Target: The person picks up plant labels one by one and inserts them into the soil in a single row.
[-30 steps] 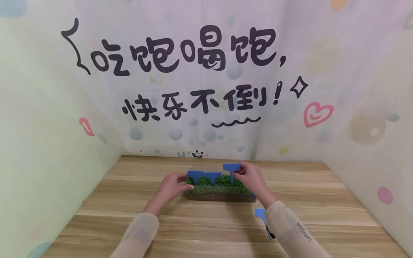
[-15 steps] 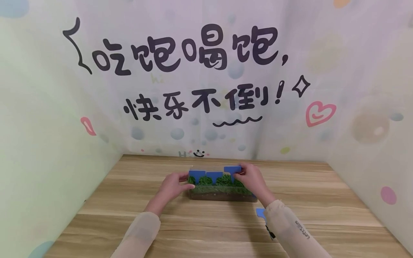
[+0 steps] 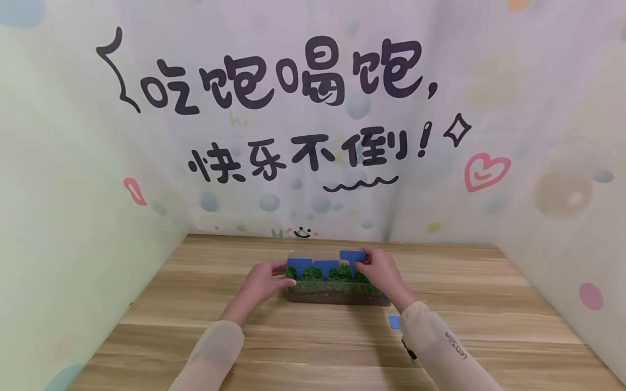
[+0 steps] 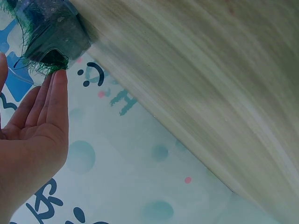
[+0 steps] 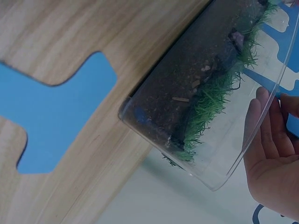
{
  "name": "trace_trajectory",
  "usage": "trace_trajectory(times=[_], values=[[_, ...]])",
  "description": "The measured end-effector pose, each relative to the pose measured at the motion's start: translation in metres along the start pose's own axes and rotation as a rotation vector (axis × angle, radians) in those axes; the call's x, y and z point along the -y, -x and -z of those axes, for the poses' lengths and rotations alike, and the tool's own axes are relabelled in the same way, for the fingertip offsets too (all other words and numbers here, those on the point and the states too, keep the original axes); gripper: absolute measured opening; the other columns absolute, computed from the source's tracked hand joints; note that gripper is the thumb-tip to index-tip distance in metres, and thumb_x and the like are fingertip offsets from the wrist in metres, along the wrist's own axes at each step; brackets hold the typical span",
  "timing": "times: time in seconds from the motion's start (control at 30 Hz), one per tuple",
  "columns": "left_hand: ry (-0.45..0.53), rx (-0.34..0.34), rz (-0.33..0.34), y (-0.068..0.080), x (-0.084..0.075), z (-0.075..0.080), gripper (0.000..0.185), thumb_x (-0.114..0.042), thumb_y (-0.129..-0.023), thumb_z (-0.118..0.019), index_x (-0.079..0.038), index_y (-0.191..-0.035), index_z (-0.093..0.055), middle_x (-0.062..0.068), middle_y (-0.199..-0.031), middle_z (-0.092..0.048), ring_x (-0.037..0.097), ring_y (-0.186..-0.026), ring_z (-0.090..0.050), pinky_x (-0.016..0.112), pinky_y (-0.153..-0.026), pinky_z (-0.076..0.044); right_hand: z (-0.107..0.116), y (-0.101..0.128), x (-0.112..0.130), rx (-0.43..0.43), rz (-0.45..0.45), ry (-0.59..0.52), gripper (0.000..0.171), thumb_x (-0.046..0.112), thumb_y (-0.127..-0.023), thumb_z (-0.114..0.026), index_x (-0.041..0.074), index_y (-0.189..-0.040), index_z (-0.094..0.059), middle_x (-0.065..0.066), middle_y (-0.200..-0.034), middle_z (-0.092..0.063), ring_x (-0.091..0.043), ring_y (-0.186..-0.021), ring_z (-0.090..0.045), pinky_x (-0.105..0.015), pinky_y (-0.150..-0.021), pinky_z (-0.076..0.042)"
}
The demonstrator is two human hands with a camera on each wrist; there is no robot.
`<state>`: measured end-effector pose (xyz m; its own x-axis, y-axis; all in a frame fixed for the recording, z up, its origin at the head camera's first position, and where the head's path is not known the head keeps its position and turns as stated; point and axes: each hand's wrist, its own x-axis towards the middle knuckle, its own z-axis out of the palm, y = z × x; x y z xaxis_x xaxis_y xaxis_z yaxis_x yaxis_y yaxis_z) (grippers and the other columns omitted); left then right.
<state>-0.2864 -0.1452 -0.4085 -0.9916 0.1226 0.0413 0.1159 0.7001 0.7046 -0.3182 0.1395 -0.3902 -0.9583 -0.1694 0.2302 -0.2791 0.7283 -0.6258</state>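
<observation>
A clear rectangular planter box (image 3: 337,297) of dark soil and green grass stands on the table. My left hand (image 3: 259,282) holds its left end, thumb at the front and fingers reaching behind. With thumb and fingers, my right hand (image 3: 383,271) pinches a blue T-shaped plant label (image 3: 351,254) over the box's right half. The label's stem points down into the grass; its tip is hidden. Two more blue plant labels, one at the left (image 3: 299,264) and one beside it (image 3: 325,265), stand upright in the grass, lower than the held one.
Another blue T-shaped label (image 5: 70,102) lies on the wooden table (image 3: 293,347), partly under the right sleeve (image 3: 440,342) in the head view. A small dark item (image 3: 409,352) lies beside that sleeve. A printed cloth wall (image 3: 303,108) closes off the table's back.
The label in my right hand has sunk very slightly toward the grass since a second ago. My left hand keeps its hold on the box. The head view has shifted a little.
</observation>
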Motion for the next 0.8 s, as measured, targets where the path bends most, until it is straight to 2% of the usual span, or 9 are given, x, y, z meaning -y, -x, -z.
trace_trajectory(times=[0.1, 0.2, 0.3, 0.8], values=[[0.000, -0.002, -0.002, 0.0003, -0.0011, 0.0001, 0.061, -0.027, -0.090, -0.075, -0.002, -0.142, -0.055, 0.016, -0.137, -0.063, 0.032, -0.127, -0.060, 0.050, -0.106, -0.049, -0.0006, -0.0008, -0.0008, 0.005, -0.001, 0.010, 0.006, 0.010, -0.090, -0.072, 0.005, -0.091, -0.069, -0.010, -0.086, -0.073, -0.020, -0.078, -0.069, -0.033, -0.065, -0.057], [0.001, -0.005, -0.007, 0.0006, -0.0022, 0.0003, 0.061, -0.026, -0.090, -0.076, -0.001, -0.141, -0.055, 0.016, -0.137, -0.063, 0.032, -0.127, -0.061, 0.050, -0.106, -0.049, -0.0009, -0.0006, -0.0021, 0.012, 0.002, 0.023, 0.006, 0.009, -0.090, -0.072, 0.005, -0.090, -0.068, -0.008, -0.078, -0.068, -0.016, -0.067, -0.058, -0.028, -0.058, -0.047], [0.002, -0.007, -0.008, 0.0008, -0.0029, 0.0005, 0.061, -0.026, -0.089, -0.076, -0.001, -0.141, -0.055, 0.016, -0.136, -0.063, 0.032, -0.126, -0.061, 0.050, -0.106, -0.049, -0.0013, -0.0002, -0.0035, 0.014, 0.001, 0.025, 0.006, 0.009, -0.090, -0.072, 0.005, -0.090, -0.068, -0.007, -0.075, -0.065, -0.016, -0.063, -0.050, -0.026, -0.057, -0.041], [0.007, 0.001, 0.003, 0.0007, -0.0013, -0.0002, 0.062, -0.026, -0.090, -0.075, -0.001, -0.142, -0.053, 0.017, -0.139, -0.061, 0.033, -0.128, -0.060, 0.051, -0.107, -0.048, -0.0058, -0.0006, -0.0056, 0.010, 0.019, 0.060, 0.006, 0.006, -0.087, -0.074, 0.006, -0.088, -0.068, -0.009, -0.083, -0.071, -0.016, -0.068, -0.058, -0.029, -0.060, -0.049]])
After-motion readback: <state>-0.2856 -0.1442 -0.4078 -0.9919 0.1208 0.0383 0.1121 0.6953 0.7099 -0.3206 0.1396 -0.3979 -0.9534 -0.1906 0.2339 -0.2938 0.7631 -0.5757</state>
